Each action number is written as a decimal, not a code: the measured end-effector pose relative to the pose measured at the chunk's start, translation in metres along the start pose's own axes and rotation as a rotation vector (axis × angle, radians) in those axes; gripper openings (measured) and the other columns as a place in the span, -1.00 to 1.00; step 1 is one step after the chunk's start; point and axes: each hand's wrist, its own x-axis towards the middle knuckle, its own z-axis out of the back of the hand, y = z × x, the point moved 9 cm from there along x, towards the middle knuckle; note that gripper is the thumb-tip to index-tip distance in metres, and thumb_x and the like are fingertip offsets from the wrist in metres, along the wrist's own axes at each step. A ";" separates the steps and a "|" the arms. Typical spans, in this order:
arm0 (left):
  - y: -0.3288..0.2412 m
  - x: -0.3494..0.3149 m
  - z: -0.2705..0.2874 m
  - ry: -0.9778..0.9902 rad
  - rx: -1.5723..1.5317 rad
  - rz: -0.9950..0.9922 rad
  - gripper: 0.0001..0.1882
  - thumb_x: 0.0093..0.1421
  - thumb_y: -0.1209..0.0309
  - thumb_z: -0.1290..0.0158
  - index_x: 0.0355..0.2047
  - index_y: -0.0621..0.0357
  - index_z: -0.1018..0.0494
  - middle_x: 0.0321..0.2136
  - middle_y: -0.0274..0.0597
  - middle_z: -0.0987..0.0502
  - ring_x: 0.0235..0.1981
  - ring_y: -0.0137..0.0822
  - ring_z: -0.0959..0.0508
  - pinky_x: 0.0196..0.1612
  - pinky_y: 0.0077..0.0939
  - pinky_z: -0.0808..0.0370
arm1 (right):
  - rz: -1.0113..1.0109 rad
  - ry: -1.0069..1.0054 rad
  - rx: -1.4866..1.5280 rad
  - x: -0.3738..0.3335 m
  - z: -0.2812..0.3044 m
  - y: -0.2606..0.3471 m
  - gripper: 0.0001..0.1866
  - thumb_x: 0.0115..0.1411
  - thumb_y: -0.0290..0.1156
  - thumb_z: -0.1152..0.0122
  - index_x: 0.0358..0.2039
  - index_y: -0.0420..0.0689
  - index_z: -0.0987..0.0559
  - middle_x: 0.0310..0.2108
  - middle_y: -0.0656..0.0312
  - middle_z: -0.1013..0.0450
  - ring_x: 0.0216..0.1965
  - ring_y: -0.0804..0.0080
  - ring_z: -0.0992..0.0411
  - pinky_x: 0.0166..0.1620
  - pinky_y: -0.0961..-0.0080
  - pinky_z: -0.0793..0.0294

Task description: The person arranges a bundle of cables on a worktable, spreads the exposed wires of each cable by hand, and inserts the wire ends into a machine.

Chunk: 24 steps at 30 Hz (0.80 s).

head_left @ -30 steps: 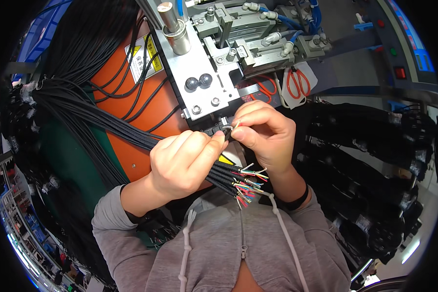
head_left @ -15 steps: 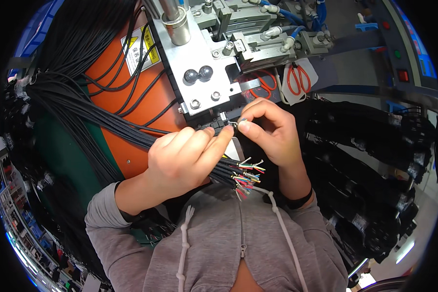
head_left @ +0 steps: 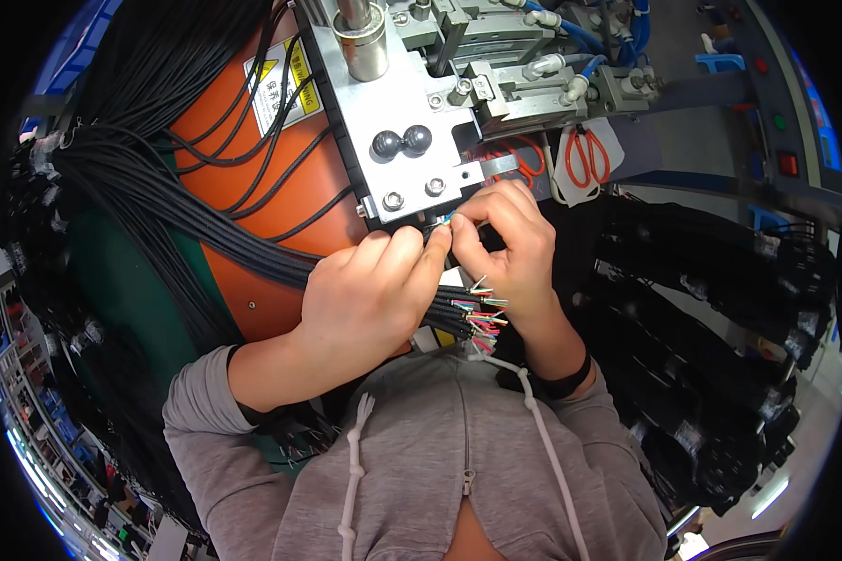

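Close by the edge of the plate point(head_left: 407, 168), the right hand point(head_left: 505, 241) pinches wires point(head_left: 450, 221) — the left hand point(head_left: 370, 292) curls in alongside, its grip hidden — leaving little room between knuckles and plate; cable ends point(head_left: 485, 320) fan out below

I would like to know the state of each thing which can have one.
Bare right hand: thumb and forefinger pinching thin coloured wires.
Bare left hand: fingers curled, forefinger tip at those wires.
Black round cables: bundled, ends stripped to coloured cores.
Rightmost orange-handled scissors: open or shut, unclear.
Grey fabric jacket: zipped partway.
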 end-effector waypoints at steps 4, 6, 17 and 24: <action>0.004 0.003 0.000 -0.025 -0.030 -0.015 -0.65 -0.07 0.42 -0.06 -0.21 0.19 -0.53 -0.55 -0.39 -0.29 -0.55 -0.50 -0.37 -0.59 -0.62 -0.25 | -0.617 0.049 0.526 -0.024 -0.022 -0.050 -0.90 0.02 -0.57 -0.21 -0.54 -0.22 -0.46 -0.60 0.31 -0.34 -0.53 0.57 -0.28 -0.43 0.59 -0.29; 0.005 0.002 0.000 -0.043 -0.036 -0.019 -0.67 -0.07 0.42 -0.07 -0.22 0.19 -0.53 -0.55 -0.40 -0.30 -0.55 -0.50 -0.38 -0.58 -0.62 -0.26 | -0.658 0.061 0.584 -0.028 -0.026 -0.054 -0.90 0.03 -0.56 -0.21 -0.54 -0.23 -0.45 -0.60 0.32 -0.34 -0.52 0.60 -0.28 -0.42 0.61 -0.28; 0.008 -0.009 0.005 0.030 0.022 0.177 -0.67 -0.10 0.47 -0.10 -0.25 0.20 -0.55 -0.51 -0.32 -0.43 -0.57 -0.35 -0.48 -0.51 -0.52 -0.40 | -0.466 -0.029 0.428 -0.017 -0.006 -0.047 -0.92 0.03 -0.55 -0.28 -0.47 -0.21 -0.53 -0.55 0.29 -0.42 -0.46 0.56 -0.36 -0.33 0.61 -0.36; 0.009 -0.005 0.009 0.023 -0.135 0.081 -0.69 -0.03 0.44 -0.10 -0.21 0.19 -0.55 -0.49 -0.33 -0.44 -0.58 -0.37 -0.46 -0.51 -0.51 -0.37 | 0.294 0.309 0.635 -0.001 0.010 0.021 -0.79 -0.09 -0.54 -0.41 -0.37 -0.21 -0.64 -0.37 0.12 -0.56 -0.37 0.31 -0.48 -0.30 0.47 -0.42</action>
